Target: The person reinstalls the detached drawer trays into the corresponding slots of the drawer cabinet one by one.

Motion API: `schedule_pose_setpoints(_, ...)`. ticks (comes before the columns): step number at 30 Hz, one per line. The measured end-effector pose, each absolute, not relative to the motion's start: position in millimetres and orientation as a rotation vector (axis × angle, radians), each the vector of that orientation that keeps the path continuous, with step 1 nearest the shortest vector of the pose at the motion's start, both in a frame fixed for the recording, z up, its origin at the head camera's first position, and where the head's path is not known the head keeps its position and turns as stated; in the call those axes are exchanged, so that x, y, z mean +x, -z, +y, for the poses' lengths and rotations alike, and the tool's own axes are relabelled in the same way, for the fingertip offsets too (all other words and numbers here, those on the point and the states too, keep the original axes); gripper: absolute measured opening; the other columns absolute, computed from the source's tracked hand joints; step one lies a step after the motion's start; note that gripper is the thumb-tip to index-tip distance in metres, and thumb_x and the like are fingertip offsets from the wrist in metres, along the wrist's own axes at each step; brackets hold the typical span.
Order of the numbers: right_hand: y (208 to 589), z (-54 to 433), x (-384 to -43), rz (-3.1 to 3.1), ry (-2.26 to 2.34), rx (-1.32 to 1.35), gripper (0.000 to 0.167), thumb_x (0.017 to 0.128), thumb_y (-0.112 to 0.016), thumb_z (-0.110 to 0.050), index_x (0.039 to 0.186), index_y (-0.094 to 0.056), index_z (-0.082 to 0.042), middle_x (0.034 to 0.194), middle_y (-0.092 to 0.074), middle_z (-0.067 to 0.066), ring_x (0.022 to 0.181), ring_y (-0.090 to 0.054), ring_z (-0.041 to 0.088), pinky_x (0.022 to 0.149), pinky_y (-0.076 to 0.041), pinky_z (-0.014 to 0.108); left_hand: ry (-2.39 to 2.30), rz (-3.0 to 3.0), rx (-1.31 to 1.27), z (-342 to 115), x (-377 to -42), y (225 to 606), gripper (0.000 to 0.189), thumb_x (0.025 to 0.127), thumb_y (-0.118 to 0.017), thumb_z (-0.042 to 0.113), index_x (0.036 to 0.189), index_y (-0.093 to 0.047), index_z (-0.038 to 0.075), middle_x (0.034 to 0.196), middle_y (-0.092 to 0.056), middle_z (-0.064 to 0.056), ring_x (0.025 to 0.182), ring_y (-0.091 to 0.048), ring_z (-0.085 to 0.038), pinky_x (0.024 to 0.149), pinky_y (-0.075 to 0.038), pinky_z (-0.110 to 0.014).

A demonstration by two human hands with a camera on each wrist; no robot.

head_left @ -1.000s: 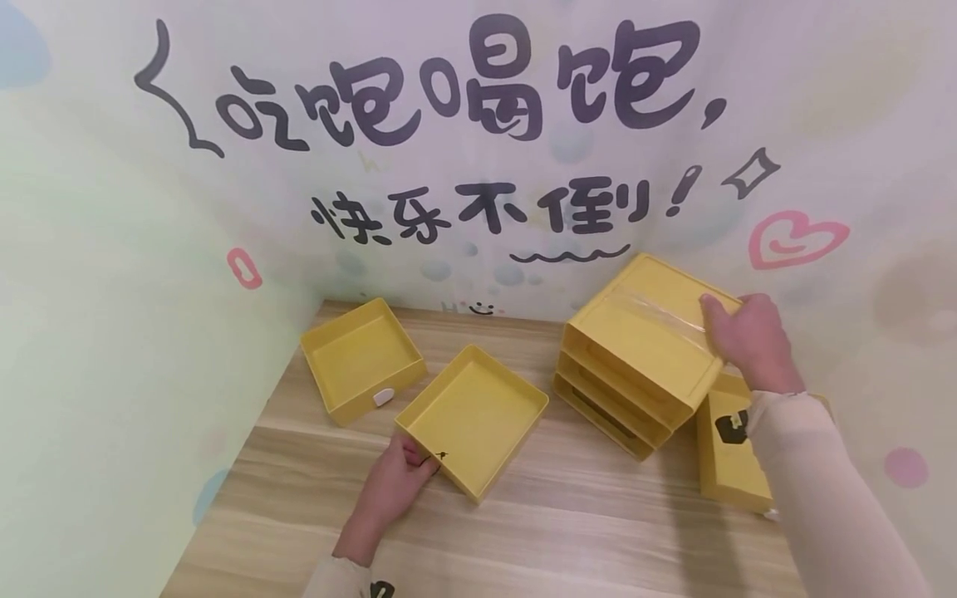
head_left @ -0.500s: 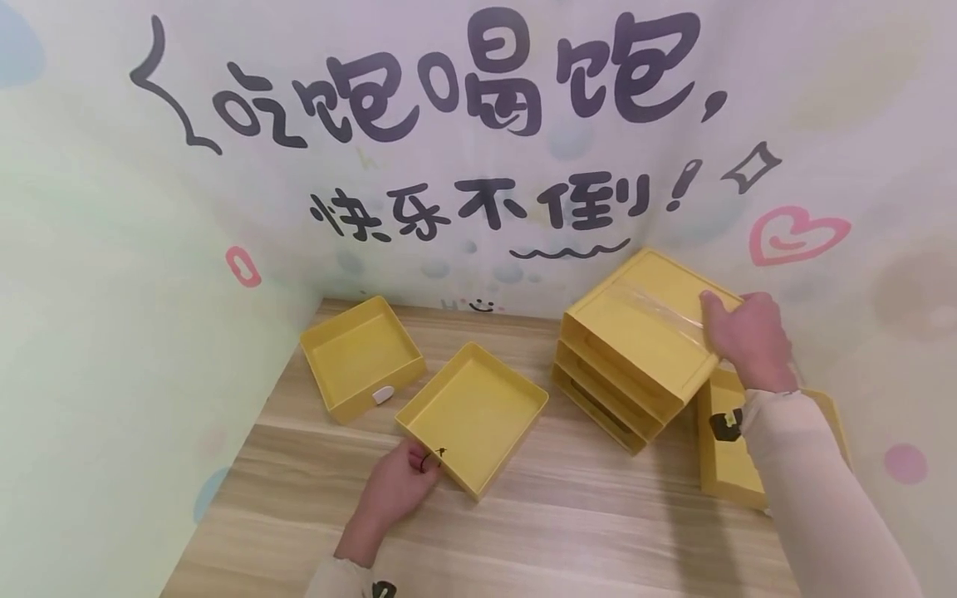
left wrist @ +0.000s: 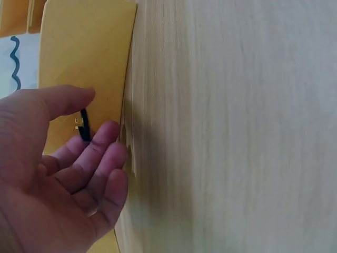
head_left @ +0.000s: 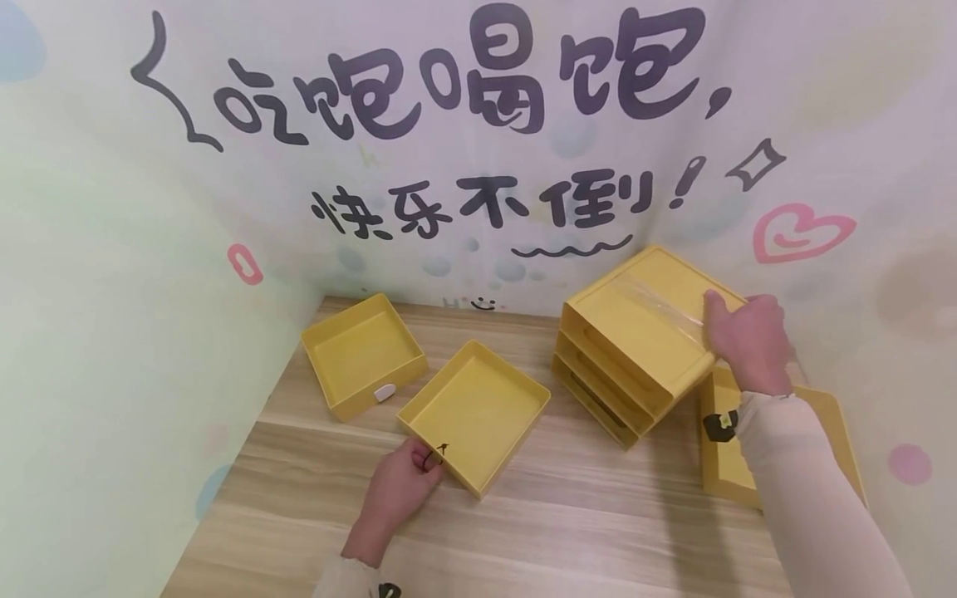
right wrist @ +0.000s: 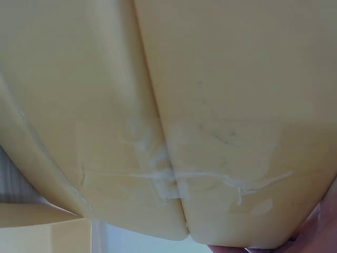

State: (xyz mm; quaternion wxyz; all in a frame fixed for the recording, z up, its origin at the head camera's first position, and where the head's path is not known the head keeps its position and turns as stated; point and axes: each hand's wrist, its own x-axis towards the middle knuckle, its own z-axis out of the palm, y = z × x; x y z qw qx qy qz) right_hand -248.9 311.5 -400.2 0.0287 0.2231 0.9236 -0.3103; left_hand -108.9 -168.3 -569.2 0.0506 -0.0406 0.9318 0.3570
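My right hand (head_left: 751, 342) grips the right edge of a yellow drawer cabinet (head_left: 628, 311), thumb on its top. The cabinet has open slots stacked in front and stands tilted. Clear tape crosses its seam in the right wrist view, where only bits of fingers show at the bottom right. My left hand (head_left: 404, 482) is at the front of a shallow yellow drawer (head_left: 478, 407), lying on the table. Its bent fingers hook a small black loop (left wrist: 85, 125) on that drawer's front, thumb above the loop in the left wrist view.
Another yellow drawer (head_left: 362, 357) with a white pull lies at the back left. A further yellow drawer (head_left: 833, 432) sits at the right, partly hidden by my sleeve. A printed cloth wall (head_left: 478, 274) stands behind the wooden table (head_left: 314, 498).
My right hand has turned the cabinet slightly, its lower front corner shifting left and back. More of the right drawer shows. The left hand and its drawer have barely moved.
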Motion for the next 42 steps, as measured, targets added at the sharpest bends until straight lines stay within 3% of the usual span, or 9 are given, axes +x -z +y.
schedule_pose_setpoints(6,402.6,313.6,-248.8,2.855,0.980,0.711,0.104,0.094,-0.027,-0.073,0.149,-0.025,0.014,0.147,-0.037,0.041,0.124,-0.046,0.055,0.096,-0.038,0.070,-1.192,2.821,-0.124,-165.6,-109.3,571.7,0.019,0.086,-0.076,0.019,0.101,-0.064,0.019,0.087,-0.069,0.008,0.077,-0.058,-0.005,0.070,-0.050,-0.020)
schedule_pose_setpoints(16,404.5,306.0,-247.0,2.872,0.993,0.762,0.101,0.094,-0.028,-0.073,0.149,-0.026,0.012,0.145,-0.041,0.039,0.125,-0.045,0.055,0.098,-0.038,0.068,-1.204,2.875,-0.206,-164.6,-107.1,569.6,0.013,0.081,-0.075,0.014,0.090,-0.065,0.016,0.081,-0.069,0.005,0.072,-0.058,-0.007,0.064,-0.048,-0.020)
schedule_pose_setpoints(26,406.7,302.7,-247.7,2.886,0.986,0.813,0.100,0.093,-0.029,-0.072,0.148,-0.030,0.012,0.145,-0.043,0.038,0.129,-0.046,0.055,0.099,-0.036,0.069,-1.186,2.908,-0.184,-159.6,-110.1,567.7,0.013,0.082,-0.076,0.016,0.088,-0.065,0.011,0.082,-0.071,0.003,0.075,-0.062,-0.007,0.066,-0.051,-0.022)
schedule_pose_setpoints(42,405.7,300.3,-243.7,2.893,0.959,0.820,0.098,0.095,-0.027,-0.070,0.147,-0.028,0.012,0.143,-0.038,0.039,0.122,-0.043,0.055,0.098,-0.036,0.067,-1.221,2.893,-0.128,-134.3,-111.1,571.4,0.013,0.082,-0.076,0.018,0.087,-0.065,0.014,0.083,-0.071,0.006,0.075,-0.062,-0.005,0.063,-0.051,-0.020)
